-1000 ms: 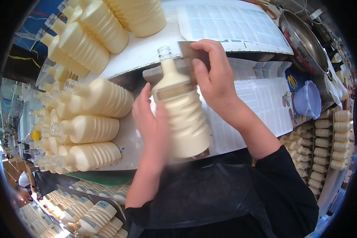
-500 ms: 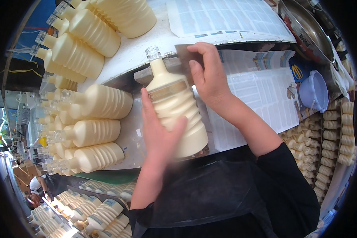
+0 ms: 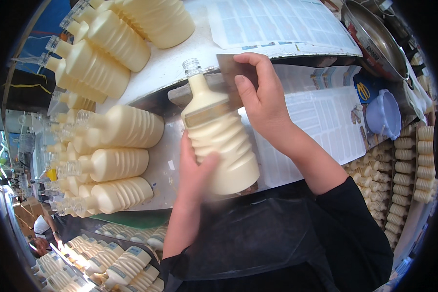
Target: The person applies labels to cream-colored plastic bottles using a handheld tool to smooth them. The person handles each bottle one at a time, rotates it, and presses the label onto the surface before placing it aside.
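Left hand point(image 3: 192, 173) is motion-blurred, some fingers hidden by the centre bottle point(image 3: 224, 151), so can't read the grip. Thin brown plate point(image 3: 225, 65) right of the centre bottle's neck: partly covered by the right hand point(image 3: 265, 97), lower end smeared. Bottle cluster point(image 3: 165, 27) up-left of the centre bottle runs off the top edge; co-worker point(image 3: 42, 225) far down-left of it, too small to tell.

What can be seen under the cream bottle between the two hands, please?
Beneath the cream bottle, a grey block shows on either side of its neck, with grey worktop to the left. Whatever lies directly under its body is covered.
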`<state>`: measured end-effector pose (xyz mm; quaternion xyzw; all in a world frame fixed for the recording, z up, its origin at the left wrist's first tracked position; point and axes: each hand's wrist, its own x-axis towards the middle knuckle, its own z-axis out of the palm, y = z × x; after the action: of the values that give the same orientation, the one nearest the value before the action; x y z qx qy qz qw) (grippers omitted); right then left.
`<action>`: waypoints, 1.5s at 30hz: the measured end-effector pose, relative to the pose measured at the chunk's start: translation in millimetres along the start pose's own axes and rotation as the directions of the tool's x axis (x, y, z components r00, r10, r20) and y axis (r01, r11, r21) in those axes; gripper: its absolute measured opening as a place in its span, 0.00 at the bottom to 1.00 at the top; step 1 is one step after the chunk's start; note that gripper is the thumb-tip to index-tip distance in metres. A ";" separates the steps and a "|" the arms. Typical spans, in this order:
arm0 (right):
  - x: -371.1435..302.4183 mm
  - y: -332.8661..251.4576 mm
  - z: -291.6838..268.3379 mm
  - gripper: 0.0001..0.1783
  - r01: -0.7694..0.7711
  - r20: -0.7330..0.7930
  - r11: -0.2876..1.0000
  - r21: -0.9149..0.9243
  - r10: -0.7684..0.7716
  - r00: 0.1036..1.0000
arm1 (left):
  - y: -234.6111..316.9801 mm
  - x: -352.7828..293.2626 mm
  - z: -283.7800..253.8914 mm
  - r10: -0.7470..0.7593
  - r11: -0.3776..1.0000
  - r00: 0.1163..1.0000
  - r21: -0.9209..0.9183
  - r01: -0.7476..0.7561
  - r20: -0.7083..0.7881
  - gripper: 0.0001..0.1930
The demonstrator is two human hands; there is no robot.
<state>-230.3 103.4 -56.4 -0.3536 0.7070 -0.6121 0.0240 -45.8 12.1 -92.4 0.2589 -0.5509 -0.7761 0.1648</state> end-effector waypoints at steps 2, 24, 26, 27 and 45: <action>1.2 -6.6 5.6 0.17 0.001 0.012 1.000 -0.016 -0.001 1.000 | 2.5 0.3 4.9 0.010 0.995 0.999 0.101 -0.007 -0.032 0.46; -0.7 -46.5 52.7 0.13 0.278 0.216 0.852 -0.444 -0.199 0.956 | 25.8 -5.8 28.9 0.235 0.754 0.964 0.649 -0.103 -0.121 0.36; 2.5 -29.3 34.8 0.15 0.232 0.141 0.884 -0.405 -0.191 0.971 | 19.0 2.2 22.1 0.212 0.837 0.962 0.540 -0.089 -0.171 0.35; 3.4 -21.2 26.1 0.15 0.203 0.106 0.899 -0.388 -0.175 0.979 | 17.9 12.2 15.7 0.161 0.892 0.971 0.446 -0.066 -0.177 0.35; -4.6 4.1 -5.0 0.17 0.127 -0.016 0.989 -0.082 -0.129 0.992 | 6.6 38.9 2.5 -0.111 0.976 0.993 -0.194 0.102 -0.036 0.28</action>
<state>-231.1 110.1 -60.6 -0.3922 0.7071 -0.5872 -0.0372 -79.1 -9.2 -94.1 0.2889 -0.4549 -0.8271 0.1600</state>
